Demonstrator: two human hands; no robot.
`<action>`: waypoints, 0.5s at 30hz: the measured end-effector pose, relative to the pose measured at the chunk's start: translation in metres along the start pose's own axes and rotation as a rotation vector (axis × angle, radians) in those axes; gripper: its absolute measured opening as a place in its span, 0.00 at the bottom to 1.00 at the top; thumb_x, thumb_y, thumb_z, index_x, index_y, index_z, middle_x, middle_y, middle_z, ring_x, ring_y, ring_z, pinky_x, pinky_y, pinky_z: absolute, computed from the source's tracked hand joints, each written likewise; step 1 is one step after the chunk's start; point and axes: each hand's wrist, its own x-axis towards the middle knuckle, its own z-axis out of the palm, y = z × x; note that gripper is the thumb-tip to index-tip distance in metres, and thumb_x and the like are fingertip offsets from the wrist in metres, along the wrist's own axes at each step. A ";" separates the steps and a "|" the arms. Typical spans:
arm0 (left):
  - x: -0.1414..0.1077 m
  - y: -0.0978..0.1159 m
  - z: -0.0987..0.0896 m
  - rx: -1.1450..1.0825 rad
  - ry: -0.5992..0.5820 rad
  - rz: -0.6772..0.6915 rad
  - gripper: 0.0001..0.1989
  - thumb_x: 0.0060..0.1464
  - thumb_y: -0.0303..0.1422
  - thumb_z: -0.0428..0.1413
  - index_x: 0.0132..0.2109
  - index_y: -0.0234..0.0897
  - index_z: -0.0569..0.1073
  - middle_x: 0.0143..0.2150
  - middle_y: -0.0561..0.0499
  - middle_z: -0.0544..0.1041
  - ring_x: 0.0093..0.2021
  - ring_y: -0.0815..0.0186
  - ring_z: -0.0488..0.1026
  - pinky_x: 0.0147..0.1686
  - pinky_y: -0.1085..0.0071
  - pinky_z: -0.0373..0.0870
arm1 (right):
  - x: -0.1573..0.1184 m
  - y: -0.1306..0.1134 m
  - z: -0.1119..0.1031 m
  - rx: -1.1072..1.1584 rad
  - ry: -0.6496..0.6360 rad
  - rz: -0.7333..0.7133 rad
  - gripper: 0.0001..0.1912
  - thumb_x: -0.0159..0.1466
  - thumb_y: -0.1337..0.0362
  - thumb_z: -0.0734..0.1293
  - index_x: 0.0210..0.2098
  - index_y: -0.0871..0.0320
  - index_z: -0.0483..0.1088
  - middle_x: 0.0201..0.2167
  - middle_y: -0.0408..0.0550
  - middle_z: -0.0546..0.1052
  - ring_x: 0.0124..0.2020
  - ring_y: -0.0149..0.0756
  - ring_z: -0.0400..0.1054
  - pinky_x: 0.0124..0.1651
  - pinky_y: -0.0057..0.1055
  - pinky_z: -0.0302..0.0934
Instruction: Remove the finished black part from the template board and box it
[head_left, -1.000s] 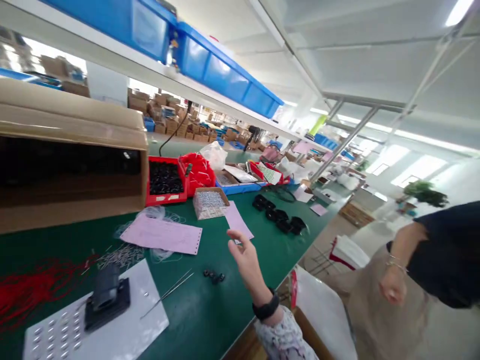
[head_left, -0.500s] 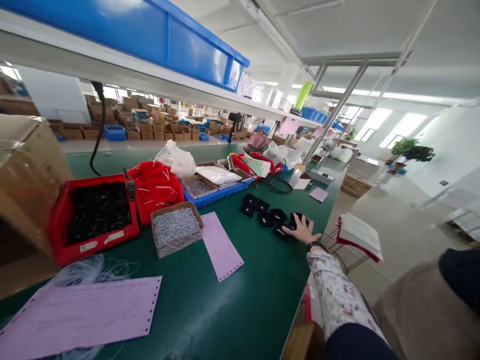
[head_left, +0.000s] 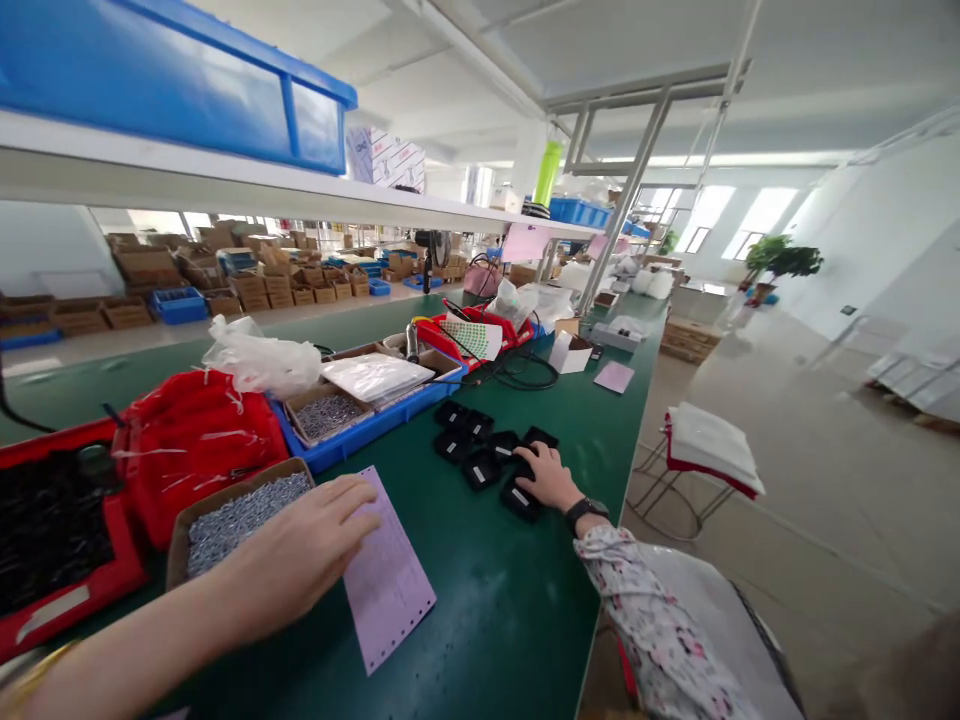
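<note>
— Where's my right hand (head_left: 551, 478)?

— Fingers curled loosely over the black parts (head_left: 480, 447) clustered on the green bench (head_left: 487, 610), touching the nearest ones.

— And the left hand (head_left: 304, 545)?

— I see it flat, fingers together and extended, resting on the pink slip (head_left: 386, 575) just beside the cardboard box of screws (head_left: 232, 515).

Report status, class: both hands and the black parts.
Right hand flat on black parts. Left hand on pink sheet, beside screw box. Nothing between them.
</note>
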 end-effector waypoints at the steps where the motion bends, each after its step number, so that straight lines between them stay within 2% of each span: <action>1: 0.031 -0.001 0.007 0.017 -0.086 0.059 0.15 0.57 0.28 0.46 0.47 0.48 0.71 0.55 0.52 0.67 0.59 0.60 0.59 0.59 0.61 0.57 | -0.003 -0.003 0.001 0.000 0.032 0.004 0.25 0.59 0.59 0.66 0.55 0.42 0.60 0.58 0.49 0.57 0.57 0.49 0.49 0.49 0.47 0.56; 3: 0.097 -0.004 0.029 -0.028 -0.127 0.009 0.14 0.56 0.30 0.47 0.48 0.44 0.71 0.56 0.47 0.65 0.60 0.58 0.56 0.61 0.58 0.54 | -0.006 -0.006 0.003 -0.001 0.092 0.018 0.21 0.59 0.58 0.65 0.52 0.45 0.62 0.57 0.49 0.58 0.57 0.49 0.49 0.49 0.50 0.55; 4: 0.129 -0.005 0.044 -0.088 -0.173 -0.087 0.17 0.56 0.35 0.49 0.53 0.44 0.68 0.61 0.46 0.60 0.64 0.56 0.51 0.62 0.56 0.51 | -0.007 -0.007 0.005 -0.001 0.117 0.025 0.20 0.60 0.58 0.65 0.51 0.45 0.62 0.57 0.49 0.58 0.57 0.49 0.49 0.49 0.50 0.55; 6: 0.184 -0.007 0.075 -0.118 -0.224 -0.185 0.35 0.51 0.46 0.54 0.64 0.46 0.53 0.67 0.44 0.46 0.66 0.45 0.40 0.58 0.42 0.53 | -0.007 -0.006 0.008 -0.003 0.150 0.035 0.18 0.59 0.58 0.65 0.50 0.45 0.63 0.57 0.48 0.59 0.57 0.48 0.50 0.49 0.49 0.55; 8: 0.223 -0.007 0.105 -0.131 -0.279 -0.239 0.46 0.45 0.54 0.55 0.66 0.51 0.42 0.69 0.45 0.34 0.66 0.39 0.33 0.51 0.32 0.54 | -0.005 -0.004 0.010 -0.005 0.168 0.038 0.19 0.59 0.58 0.66 0.49 0.45 0.63 0.57 0.48 0.59 0.57 0.48 0.50 0.49 0.48 0.55; 9: 0.237 -0.006 0.118 -0.131 -0.305 -0.255 0.48 0.43 0.55 0.56 0.66 0.53 0.41 0.69 0.46 0.32 0.66 0.38 0.31 0.49 0.29 0.53 | -0.005 -0.003 0.010 -0.005 0.173 0.036 0.18 0.58 0.58 0.66 0.49 0.45 0.63 0.57 0.48 0.59 0.57 0.48 0.50 0.49 0.48 0.54; 11: 0.252 -0.005 0.136 -0.114 -0.338 -0.277 0.46 0.41 0.50 0.59 0.65 0.54 0.47 0.69 0.47 0.33 0.66 0.38 0.30 0.49 0.25 0.48 | -0.004 -0.002 0.011 -0.001 0.183 0.026 0.18 0.58 0.58 0.66 0.48 0.45 0.63 0.56 0.48 0.60 0.57 0.48 0.50 0.49 0.48 0.54; 13: 0.256 -0.006 0.146 -0.089 -0.338 -0.289 0.39 0.43 0.41 0.59 0.62 0.52 0.55 0.69 0.48 0.36 0.66 0.39 0.33 0.49 0.25 0.48 | -0.004 -0.001 0.010 0.006 0.193 0.017 0.18 0.58 0.57 0.66 0.48 0.45 0.63 0.56 0.48 0.60 0.57 0.48 0.50 0.48 0.49 0.55; 15: 0.254 -0.010 0.149 -0.071 -0.304 -0.291 0.32 0.46 0.36 0.56 0.59 0.50 0.60 0.69 0.50 0.39 0.66 0.42 0.38 0.50 0.29 0.53 | -0.004 -0.001 0.009 0.012 0.195 0.013 0.18 0.58 0.58 0.66 0.48 0.45 0.63 0.56 0.48 0.60 0.57 0.49 0.51 0.48 0.49 0.55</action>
